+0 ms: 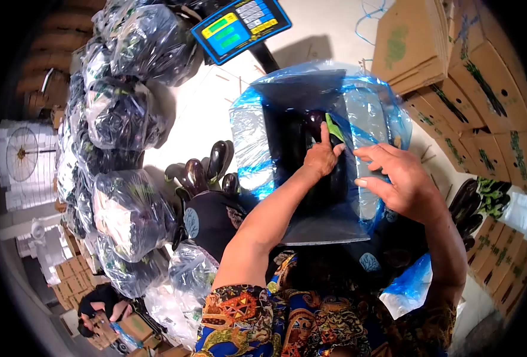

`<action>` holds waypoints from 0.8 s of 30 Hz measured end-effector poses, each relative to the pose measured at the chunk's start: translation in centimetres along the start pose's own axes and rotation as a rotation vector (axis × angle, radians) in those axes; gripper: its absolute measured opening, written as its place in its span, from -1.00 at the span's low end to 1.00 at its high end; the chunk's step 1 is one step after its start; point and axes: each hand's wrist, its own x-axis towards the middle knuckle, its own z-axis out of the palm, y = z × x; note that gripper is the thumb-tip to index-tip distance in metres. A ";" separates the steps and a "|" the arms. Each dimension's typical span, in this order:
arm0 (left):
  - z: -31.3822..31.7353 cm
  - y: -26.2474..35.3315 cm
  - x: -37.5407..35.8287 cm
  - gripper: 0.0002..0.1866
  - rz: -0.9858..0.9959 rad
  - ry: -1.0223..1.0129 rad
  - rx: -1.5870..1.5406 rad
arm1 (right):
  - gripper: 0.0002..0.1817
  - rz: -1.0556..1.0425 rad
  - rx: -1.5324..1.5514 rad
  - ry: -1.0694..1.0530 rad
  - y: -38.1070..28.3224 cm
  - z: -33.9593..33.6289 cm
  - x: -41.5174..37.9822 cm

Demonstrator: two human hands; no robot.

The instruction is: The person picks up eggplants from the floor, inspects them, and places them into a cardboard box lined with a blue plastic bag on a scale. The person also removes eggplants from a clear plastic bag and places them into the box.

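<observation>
My left hand point(321, 157) reaches down into a box point(293, 229) with dark inner walls. Its fingers are on an eggplant with a green stem cap point(333, 128), the index finger stretched along the cap. A rounded purple eggplant point(314, 118) lies just beyond the fingertips; deep shadow hides much of the box's contents. Blue clear plastic point(252, 134) is folded outward over the box's sides. Above the right side of the box, my right hand point(403, 181) is open with fingers apart, holding nothing.
A scale display point(241, 27) stands beyond the box. Bagged eggplants point(126, 113) line the left, with loose eggplants point(195, 172) nearer. Cardboard boxes point(483, 89) are stacked at right, beside more eggplants point(465, 199). Another person point(100, 303) bends over boxes at lower left.
</observation>
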 end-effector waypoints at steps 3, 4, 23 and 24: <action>-2.4 0.3 0.7 -0.07 0.006 -0.067 0.037 | -0.56 -0.126 -0.073 0.039 0.6 1.1 0.0; -4.8 0.9 -0.2 -0.22 0.088 -0.054 0.015 | -0.55 -0.131 -0.149 0.013 0.6 1.2 -0.1; 15.8 -40.4 -50.2 -0.82 -0.956 0.427 -1.149 | -0.55 0.118 -0.094 -0.461 -8.9 8.8 3.6; 20.0 -44.1 -49.3 -0.79 -0.965 0.532 -0.950 | -0.55 0.128 -0.078 -0.464 -9.3 9.7 3.9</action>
